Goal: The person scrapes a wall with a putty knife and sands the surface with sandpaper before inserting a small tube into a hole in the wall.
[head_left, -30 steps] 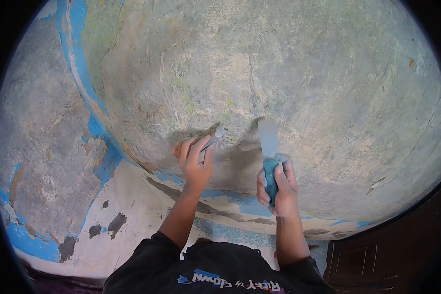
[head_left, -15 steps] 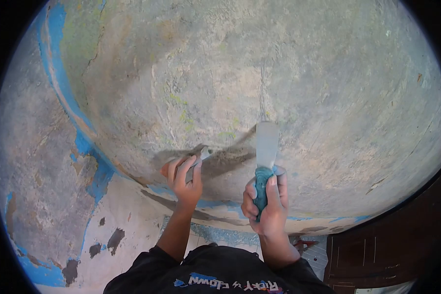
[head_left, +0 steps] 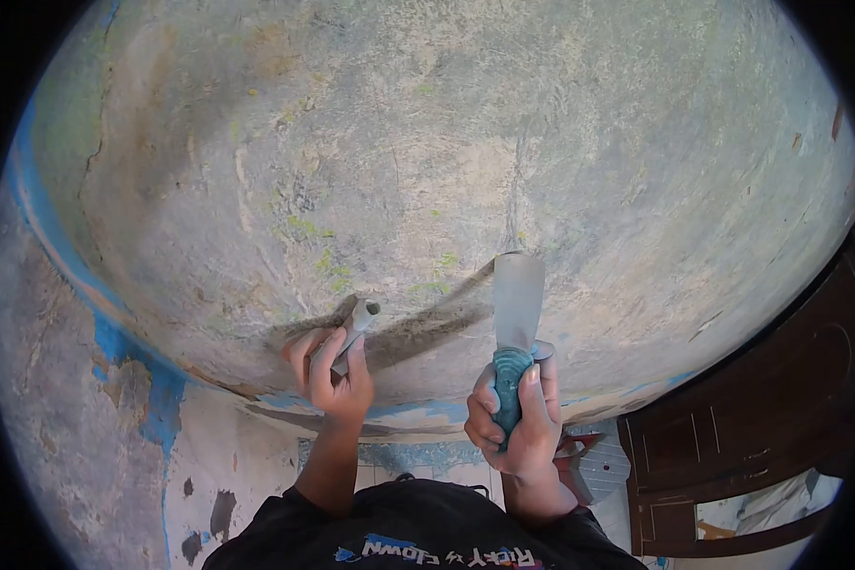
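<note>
My right hand is wrapped round the teal handle of a putty knife. Its wide grey blade points up, with the tip at the worn grey-green wall, beside a thin vertical crack. My left hand pinches a small pale grey piece, tube-like with a dark opening, close to the wall and left of the knife. What material this piece is, I cannot tell. Shadows of both hands fall on the wall.
Blue paint strips edge the wall at the left, near peeling patches. A dark brown wooden cabinet stands at the lower right. Beside it are a red object and a grey striped surface.
The view has shifted, showing more of the cabinet. My left hand has moved left and slightly down, and the piece's opening now shows. The putty knife sits slightly lower in view.
</note>
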`<move>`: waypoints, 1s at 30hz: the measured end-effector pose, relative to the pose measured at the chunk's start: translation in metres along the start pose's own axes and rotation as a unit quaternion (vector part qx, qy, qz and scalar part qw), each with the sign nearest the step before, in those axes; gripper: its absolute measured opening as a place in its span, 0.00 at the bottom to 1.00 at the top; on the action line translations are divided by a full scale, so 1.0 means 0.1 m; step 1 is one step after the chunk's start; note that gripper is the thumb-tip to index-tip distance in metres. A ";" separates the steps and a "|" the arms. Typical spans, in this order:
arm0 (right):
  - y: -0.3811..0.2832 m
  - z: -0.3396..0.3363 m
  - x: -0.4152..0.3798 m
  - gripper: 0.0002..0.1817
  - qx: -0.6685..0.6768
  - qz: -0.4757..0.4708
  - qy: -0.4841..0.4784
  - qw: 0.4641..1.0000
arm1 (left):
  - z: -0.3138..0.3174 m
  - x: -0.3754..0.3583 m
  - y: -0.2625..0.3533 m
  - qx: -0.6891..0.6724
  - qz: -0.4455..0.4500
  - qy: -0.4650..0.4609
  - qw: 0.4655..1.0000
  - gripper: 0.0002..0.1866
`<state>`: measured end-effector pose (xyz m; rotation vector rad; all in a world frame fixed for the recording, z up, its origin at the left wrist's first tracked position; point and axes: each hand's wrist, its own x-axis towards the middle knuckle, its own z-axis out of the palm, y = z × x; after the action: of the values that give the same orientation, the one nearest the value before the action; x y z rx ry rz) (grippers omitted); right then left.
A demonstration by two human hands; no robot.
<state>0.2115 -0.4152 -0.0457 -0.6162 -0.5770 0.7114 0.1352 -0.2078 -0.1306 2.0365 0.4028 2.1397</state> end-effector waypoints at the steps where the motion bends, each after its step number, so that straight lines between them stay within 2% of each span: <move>1: 0.02 -0.01 0.01 0.11 0.000 -0.002 0.007 1.000 | -0.01 0.01 -0.02 -0.003 0.003 0.000 1.000 0.15; 10: 0.16 0.02 0.01 0.11 0.028 -0.029 0.017 0.999 | -0.06 0.04 0.01 -0.016 -0.013 -0.021 1.000 0.15; 19: 0.16 0.18 -0.01 0.12 0.032 -0.038 0.034 0.998 | -0.06 0.01 -0.04 -0.009 0.010 -0.035 0.999 0.15; 22: 0.12 0.18 0.12 0.12 0.026 -0.067 0.008 0.997 | -0.04 0.01 -0.04 -0.003 0.027 -0.023 0.999 0.14; 25: 0.17 0.12 0.10 0.11 0.027 -0.066 0.014 0.997 | -0.03 0.01 -0.04 -0.005 0.021 -0.021 1.000 0.13; 30: 0.27 0.06 0.02 0.11 0.018 -0.052 0.022 0.998 | -0.03 0.03 -0.10 -0.002 0.062 -0.026 0.998 0.13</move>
<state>0.1980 -0.3961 -0.0596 -0.5623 -0.5499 0.6086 0.1311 -0.1980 -0.1309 2.1641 0.2719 2.1485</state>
